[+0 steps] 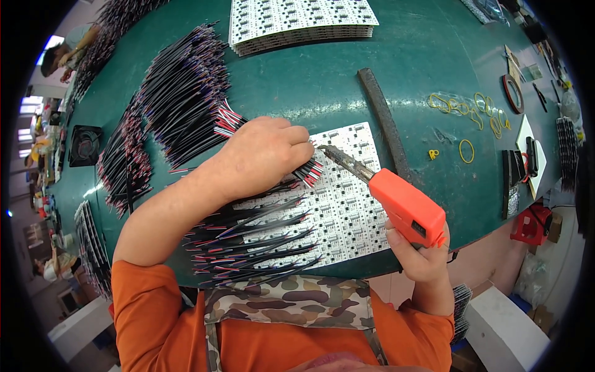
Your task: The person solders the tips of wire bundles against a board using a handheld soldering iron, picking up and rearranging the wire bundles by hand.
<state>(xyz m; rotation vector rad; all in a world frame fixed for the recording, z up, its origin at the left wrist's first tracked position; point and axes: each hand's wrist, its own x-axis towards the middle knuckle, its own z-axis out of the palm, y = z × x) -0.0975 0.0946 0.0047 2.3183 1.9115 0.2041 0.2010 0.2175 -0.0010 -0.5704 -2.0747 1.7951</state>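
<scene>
My left hand (pixel 266 152) is closed around a bundle of thin black cables (pixel 310 172) with red, white and black wire ends, held over a white circuit board panel (pixel 350 214). In my right hand (pixel 418 257) is a red soldering gun (pixel 406 208), gripped by its handle. Its dark metal tip points left and comes close to the left fingertips at the board's upper part. Whether the tip touches a wire or the board I cannot tell. Several black cables (pixel 266 239) lie in rows across the panel's left side, their far ends hanging past its edge.
Thick piles of cables (pixel 186 93) lie to the left on the green table (pixel 297 80). A stack of white panels (pixel 304 25) stands at the back. Right of my panel lies a dark bar (pixel 384 121), with yellow rubber bands (pixel 467 150) and a tape roll (pixel 512 93) beyond.
</scene>
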